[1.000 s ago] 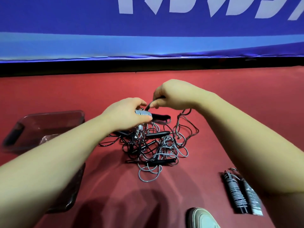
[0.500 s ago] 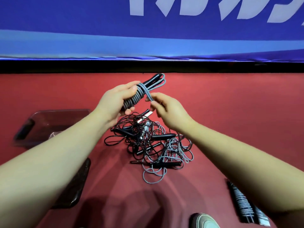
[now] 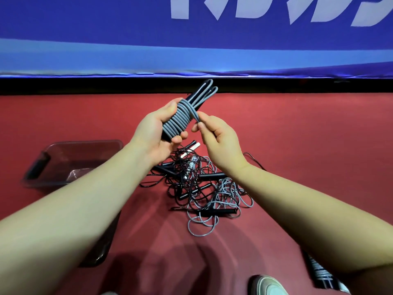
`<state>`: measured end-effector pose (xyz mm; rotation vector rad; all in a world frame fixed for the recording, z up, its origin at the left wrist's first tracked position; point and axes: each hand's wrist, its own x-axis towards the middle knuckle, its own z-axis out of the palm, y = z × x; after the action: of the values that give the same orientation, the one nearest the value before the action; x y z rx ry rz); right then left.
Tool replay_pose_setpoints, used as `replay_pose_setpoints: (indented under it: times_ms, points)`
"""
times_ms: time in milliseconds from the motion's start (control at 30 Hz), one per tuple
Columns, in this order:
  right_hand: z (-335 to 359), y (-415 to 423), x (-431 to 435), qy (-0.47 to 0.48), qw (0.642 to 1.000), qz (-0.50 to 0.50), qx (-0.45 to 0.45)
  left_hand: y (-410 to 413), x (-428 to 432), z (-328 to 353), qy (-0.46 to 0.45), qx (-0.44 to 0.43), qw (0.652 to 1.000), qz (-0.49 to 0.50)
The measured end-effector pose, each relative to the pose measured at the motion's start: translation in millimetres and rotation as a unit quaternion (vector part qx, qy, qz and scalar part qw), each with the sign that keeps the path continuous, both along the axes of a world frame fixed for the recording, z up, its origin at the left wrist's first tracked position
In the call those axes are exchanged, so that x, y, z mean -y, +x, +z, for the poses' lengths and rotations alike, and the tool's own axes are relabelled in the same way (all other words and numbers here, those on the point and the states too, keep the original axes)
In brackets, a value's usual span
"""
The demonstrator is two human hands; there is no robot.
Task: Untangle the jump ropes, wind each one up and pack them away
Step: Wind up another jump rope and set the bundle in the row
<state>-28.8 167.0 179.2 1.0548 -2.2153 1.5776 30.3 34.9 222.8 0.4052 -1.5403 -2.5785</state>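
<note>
A wound grey jump rope [image 3: 180, 119] with black handles is held up above the red floor, its cord coiled tightly round the handles and two loops sticking out at the top. My left hand [image 3: 156, 129] grips the bundle from the left. Just right of it, my right hand [image 3: 217, 137] pinches the loose grey end of the cord. Below both hands lies a tangled pile of black and grey jump ropes [image 3: 204, 186] with several black handles. Another wound rope [image 3: 321, 273] lies at the lower right, partly hidden by my right forearm.
A dark transparent plastic bin [image 3: 70, 154] stands on the floor at the left, partly under my left forearm. A shoe tip [image 3: 268, 285] shows at the bottom edge. A blue banner wall [image 3: 191, 50] closes off the far side.
Both hands lifted the wound grey rope up off the pile. My right hand went from the pile to pinching the cord's end beside the coil.
</note>
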Motion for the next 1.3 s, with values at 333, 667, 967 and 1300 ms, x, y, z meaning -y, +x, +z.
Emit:
replay_pose_setpoints:
  times_ms: [333,667,967,1300]
  points:
    - [8,-12,-32,0.073,0.972,0.135,0.176,-5,12,-7,-0.052,-0.106,0.976,-0.181]
    - [43,-31,-45,0.524,0.837,0.144,0.056,-5,0,-11,-0.596,0.000,0.721,-0.354]
    - [49,-14,-28,0.470,0.882,-0.016,0.042,-8,-8,-27,-0.829,0.073,0.536,-0.137]
    - [7,4,-8,0.192,0.975,-0.009,0.108,-9,25,-49,-0.486,0.011,0.873,-0.019]
